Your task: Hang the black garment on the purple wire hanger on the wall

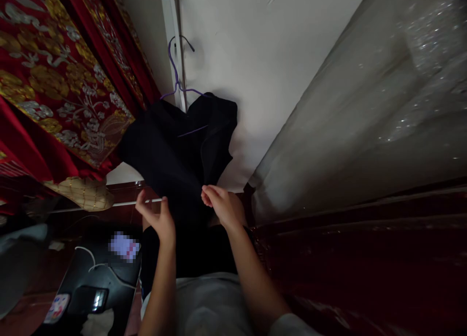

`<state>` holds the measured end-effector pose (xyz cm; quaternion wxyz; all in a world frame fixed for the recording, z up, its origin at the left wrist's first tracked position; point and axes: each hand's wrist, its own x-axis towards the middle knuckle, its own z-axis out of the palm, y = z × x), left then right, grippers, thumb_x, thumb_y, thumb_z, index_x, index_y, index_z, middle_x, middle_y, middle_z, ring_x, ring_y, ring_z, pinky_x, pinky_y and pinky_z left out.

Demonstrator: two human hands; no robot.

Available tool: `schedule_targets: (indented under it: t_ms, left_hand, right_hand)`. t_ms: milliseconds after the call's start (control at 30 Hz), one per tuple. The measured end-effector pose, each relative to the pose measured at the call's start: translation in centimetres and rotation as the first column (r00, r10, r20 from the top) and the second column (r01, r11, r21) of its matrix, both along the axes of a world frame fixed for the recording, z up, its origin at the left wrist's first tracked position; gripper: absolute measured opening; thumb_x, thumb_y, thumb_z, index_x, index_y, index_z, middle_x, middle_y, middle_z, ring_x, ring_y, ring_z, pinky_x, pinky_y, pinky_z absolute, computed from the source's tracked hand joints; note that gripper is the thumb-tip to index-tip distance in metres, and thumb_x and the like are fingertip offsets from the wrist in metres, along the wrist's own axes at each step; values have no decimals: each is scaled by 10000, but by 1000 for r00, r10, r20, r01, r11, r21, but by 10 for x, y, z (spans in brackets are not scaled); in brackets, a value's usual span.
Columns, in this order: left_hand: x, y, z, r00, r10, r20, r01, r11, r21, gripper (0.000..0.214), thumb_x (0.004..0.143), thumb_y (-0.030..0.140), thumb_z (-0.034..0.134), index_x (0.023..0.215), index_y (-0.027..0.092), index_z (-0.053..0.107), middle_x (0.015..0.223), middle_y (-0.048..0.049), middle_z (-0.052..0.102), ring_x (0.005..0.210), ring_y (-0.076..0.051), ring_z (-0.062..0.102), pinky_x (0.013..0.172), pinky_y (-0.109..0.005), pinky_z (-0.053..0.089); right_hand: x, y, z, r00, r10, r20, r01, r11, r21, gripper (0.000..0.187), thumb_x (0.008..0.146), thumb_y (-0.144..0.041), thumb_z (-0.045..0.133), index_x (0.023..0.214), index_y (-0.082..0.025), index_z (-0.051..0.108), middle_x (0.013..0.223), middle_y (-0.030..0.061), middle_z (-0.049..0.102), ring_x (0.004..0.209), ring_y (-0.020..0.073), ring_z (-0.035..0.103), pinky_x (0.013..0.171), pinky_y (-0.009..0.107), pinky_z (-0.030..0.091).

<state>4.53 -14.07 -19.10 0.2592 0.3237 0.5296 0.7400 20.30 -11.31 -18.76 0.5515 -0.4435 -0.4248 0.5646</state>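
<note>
A black garment (164, 151) with a V-shaped opening hangs on a purple wire hanger (177, 78), whose hook is up against a white upright strip. My right hand (221, 203) is closed in a pinch at the garment's lower front, on the edge of the opening. Lower down on the left side, my left hand (158, 219) is open, thumb and forefinger spread apart, beside the black cloth with nothing between them. The garment's bottom end is dark and blends with the black shorts on my lap.
Red embroidered cloth (73, 92) hangs at the left. To the right stands a large plastic-wrapped panel (350, 102) above a dark red surface (365, 272). A black bench (87, 268) at lower left bears phones and a white cable (113, 272). The white wall (255, 48) is behind.
</note>
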Motion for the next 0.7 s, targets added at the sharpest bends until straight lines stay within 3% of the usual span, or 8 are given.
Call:
schedule_targets:
  t_ms: [67, 133, 200, 300, 400, 533, 633, 700]
  left_hand:
    - [21, -2, -6, 992, -104, -72, 103, 994, -19, 489, 806, 235, 769, 1247, 221, 558, 1360, -85, 523, 1305, -231, 489, 1130, -313, 372]
    - [41, -4, -17, 955, -296, 27, 297, 947, -127, 266, 838, 346, 723, 1015, 182, 612, 1029, -62, 613, 989, -202, 605, 927, -304, 487]
    - [58, -6, -27, 828, -462, 318, 544, 801, -252, 312, 886, 486, 620, 900, 176, 583, 825, -38, 583, 780, -183, 597, 742, -288, 501]
    - [71, -12, -37, 548, -529, 648, 804, 547, -234, 428, 897, 594, 546, 997, 183, 610, 819, -58, 622, 783, -219, 638, 704, -310, 507]
    - [76, -19, -38, 294, -565, 771, 926, 368, -84, 521, 837, 640, 621, 1073, 176, 650, 938, -109, 690, 954, -283, 678, 798, -356, 528]
    - [79, -27, -35, 17, -566, 824, 996, 81, 35, 500, 796, 636, 675, 845, 138, 694, 932, -160, 717, 970, -303, 685, 776, -333, 526]
    - [69, -26, -32, 67, -585, 809, 995, 99, -12, 379, 793, 520, 728, 831, 144, 709, 900, -140, 725, 875, -268, 693, 710, -315, 530]
    - [57, -23, -30, 213, -621, 754, 963, 264, -54, 280, 773, 407, 761, 839, 142, 703, 841, -127, 716, 795, -256, 691, 677, -328, 541]
  right_hand:
    - [-5, -3, 3, 998, 62, -19, -62, 998, -9, 347, 799, -465, 646, 609, -179, 606, 520, -6, 520, 497, 97, 441, 504, 250, 316]
    - [-12, -8, 7, 991, 119, -64, -121, 992, -37, 343, 788, -465, 648, 610, -175, 600, 506, -10, 515, 470, 89, 433, 480, 242, 306]
    - [-16, -12, 13, 983, 130, -129, -141, 987, -74, 348, 785, -480, 660, 632, -174, 594, 495, -20, 502, 438, 83, 424, 445, 232, 280]
    - [-18, -16, 19, 969, 80, -235, -108, 988, -110, 359, 795, -493, 694, 676, -173, 584, 511, -34, 492, 419, 74, 417, 417, 217, 248]
    - [-19, -16, 22, 929, 61, -364, -98, 992, -83, 363, 792, -474, 733, 677, -170, 572, 539, -36, 484, 447, 65, 412, 425, 207, 257]
    - [-24, -16, 28, 857, 82, -509, -125, 991, -52, 362, 764, -455, 752, 648, -176, 553, 541, -38, 449, 470, 67, 389, 435, 215, 264]
    - [-28, -18, 35, 838, 92, -539, -141, 989, -51, 360, 750, -454, 746, 639, -185, 533, 535, -44, 423, 470, 67, 366, 439, 221, 259]
    - [-29, -20, 38, 832, 110, -543, -161, 986, -47, 363, 748, -459, 728, 634, -193, 510, 525, -50, 400, 459, 66, 347, 441, 227, 256]
